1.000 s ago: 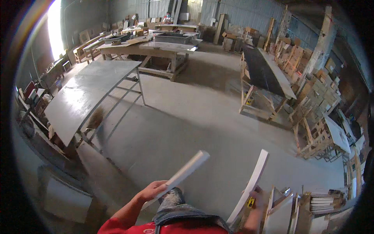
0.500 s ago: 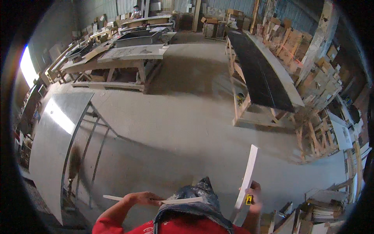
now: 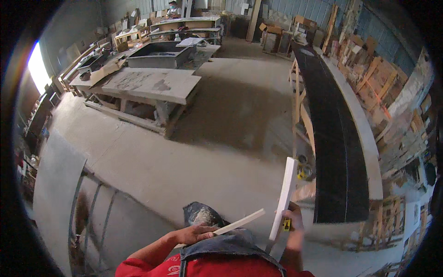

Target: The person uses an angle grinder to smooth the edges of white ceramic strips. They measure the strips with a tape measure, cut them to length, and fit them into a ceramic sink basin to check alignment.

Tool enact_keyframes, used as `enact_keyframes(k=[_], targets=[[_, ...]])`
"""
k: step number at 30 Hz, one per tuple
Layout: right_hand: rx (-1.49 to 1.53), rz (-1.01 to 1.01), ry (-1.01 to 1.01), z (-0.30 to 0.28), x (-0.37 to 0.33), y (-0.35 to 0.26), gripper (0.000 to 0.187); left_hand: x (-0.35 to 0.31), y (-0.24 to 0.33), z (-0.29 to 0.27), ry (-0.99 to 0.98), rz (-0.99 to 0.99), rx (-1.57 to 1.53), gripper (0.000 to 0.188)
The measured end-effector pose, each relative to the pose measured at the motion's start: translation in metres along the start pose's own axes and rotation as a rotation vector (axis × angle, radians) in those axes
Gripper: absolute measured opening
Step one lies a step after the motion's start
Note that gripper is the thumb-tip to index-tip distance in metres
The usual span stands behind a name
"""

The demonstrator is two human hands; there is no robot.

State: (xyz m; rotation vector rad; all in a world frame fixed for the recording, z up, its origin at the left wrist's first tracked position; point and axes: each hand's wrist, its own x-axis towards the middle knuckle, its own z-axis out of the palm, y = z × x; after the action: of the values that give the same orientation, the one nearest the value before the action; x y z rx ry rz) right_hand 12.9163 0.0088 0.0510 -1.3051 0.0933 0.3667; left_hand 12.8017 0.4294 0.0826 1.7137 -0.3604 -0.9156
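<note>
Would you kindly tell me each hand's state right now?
Left hand: closed, holding a pale strip.
Right hand: closed, holding another pale strip and a yellow-and-black item.

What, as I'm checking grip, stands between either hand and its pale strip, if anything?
Nothing visible blocks the left hand, gripping its strip directly. The right hand holds the other strip; a small yellow object shows there, possibly between them.

Lighting dim overall. A bright opening (image 3: 38, 69) at upper left is overexposed, with coloured flare beside it. Soft shadow darkens the floor (image 3: 230, 111) beside the workbench (image 3: 143, 85). Fisheye distortion bows the black slab (image 3: 339, 147); dark vignetting rings the view. Right hand (image 3: 294, 218) slightly blurred.
</note>
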Motion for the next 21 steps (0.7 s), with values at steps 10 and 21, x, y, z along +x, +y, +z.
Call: enact_keyframes(k=[10,21], targets=[[-0.086,-0.118,0.169,-0.031,0.354,-0.125,0.062,0.311,0.080,-0.294,0.177,0.392,-0.047,0.059],[0.187,-0.372,0.383,-0.080,0.721,-0.278,0.071,0.585,0.273,-0.650,0.666,0.560,-0.140,0.048]])
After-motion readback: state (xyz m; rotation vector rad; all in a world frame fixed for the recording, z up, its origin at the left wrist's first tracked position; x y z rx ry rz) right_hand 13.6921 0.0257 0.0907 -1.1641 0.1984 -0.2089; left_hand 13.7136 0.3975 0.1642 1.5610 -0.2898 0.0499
